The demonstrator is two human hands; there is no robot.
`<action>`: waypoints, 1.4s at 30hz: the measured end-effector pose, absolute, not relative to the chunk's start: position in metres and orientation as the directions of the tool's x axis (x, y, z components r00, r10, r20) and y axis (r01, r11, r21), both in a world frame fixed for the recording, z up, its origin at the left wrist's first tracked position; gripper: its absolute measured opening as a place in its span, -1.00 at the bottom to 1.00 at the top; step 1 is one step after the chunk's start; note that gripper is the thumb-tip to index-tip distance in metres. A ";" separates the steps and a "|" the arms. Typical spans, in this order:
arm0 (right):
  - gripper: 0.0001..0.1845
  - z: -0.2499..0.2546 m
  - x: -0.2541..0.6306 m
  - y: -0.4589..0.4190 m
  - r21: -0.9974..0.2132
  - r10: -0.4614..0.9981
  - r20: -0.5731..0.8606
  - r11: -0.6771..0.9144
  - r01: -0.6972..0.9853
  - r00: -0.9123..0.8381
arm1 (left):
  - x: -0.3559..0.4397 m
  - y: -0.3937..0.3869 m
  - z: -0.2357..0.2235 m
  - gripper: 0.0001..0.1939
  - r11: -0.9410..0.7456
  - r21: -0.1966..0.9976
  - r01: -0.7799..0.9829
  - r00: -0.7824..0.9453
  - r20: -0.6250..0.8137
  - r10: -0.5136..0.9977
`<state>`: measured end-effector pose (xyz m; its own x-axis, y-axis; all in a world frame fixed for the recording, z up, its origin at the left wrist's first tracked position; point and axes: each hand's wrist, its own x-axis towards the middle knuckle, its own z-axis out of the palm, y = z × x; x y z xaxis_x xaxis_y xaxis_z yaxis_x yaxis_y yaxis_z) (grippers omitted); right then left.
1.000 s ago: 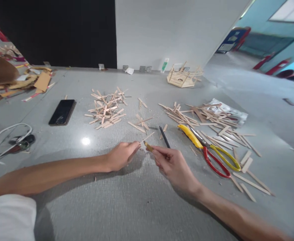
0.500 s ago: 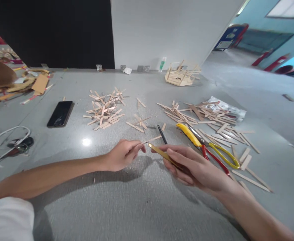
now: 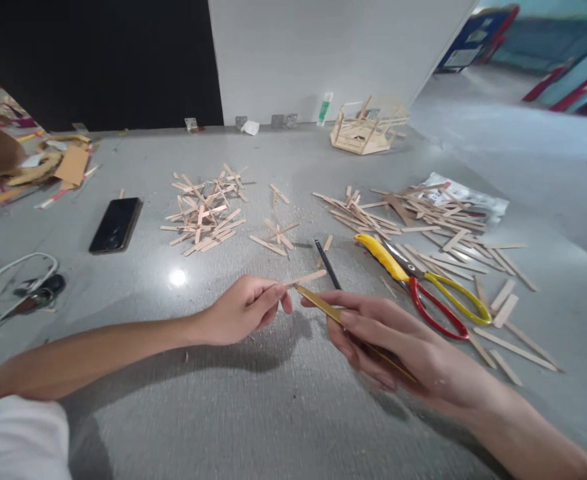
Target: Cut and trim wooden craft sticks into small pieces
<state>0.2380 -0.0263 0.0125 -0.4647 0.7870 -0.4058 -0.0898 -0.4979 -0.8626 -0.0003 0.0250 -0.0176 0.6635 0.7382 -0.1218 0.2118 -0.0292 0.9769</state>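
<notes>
Between the thumb and fingers of my left hand (image 3: 248, 310) is a thin wooden craft stick (image 3: 309, 277), its rounded end pointing right. My right hand (image 3: 381, 333) is wrapped round a slim gold-coloured cutter (image 3: 323, 307). The cutter's tip is at the stick, close to my left fingertips; the blade is too small to make out. Just beyond my right fingers lies a black pencil-like stick (image 3: 326, 262). To the right of that hand rest scissors (image 3: 413, 273) with red and yellow handles and a yellow cover on the blades.
Loose craft sticks lie in a left pile (image 3: 206, 213) and a right pile (image 3: 438, 220) by a plastic wrapper (image 3: 491, 203). A small stick-built frame (image 3: 363, 137) and a green-and-white tube (image 3: 325, 109) stand at the back. A phone (image 3: 117, 225) and white cable (image 3: 11, 263) are left.
The view has tilted down and shifted slightly. The stick has turned to show more of its flat face. Both hands keep their holds, and the cutter's tip stays at the stick.
</notes>
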 end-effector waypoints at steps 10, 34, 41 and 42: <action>-0.58 -0.001 0.226 -0.027 -0.767 0.646 -0.573 -0.639 0.052 -0.504 | -0.002 0.019 -0.026 -0.53 -0.569 0.700 0.433 0.722 0.108 0.683; -0.46 -0.012 0.226 -0.013 -0.811 0.663 -0.554 -0.565 0.148 -0.504 | -0.008 0.029 -0.056 -0.75 -0.822 0.090 0.562 0.749 0.367 0.552; -0.43 -0.006 0.245 0.006 -0.846 0.613 -0.514 -0.478 0.236 -0.600 | -0.004 0.034 -0.046 -0.77 -0.796 0.225 0.562 0.741 0.290 0.605; -0.43 -0.005 0.250 0.009 -0.850 0.614 -0.512 -0.463 0.251 -0.600 | -0.003 0.035 -0.045 -0.77 -0.788 0.282 0.548 0.747 0.260 0.612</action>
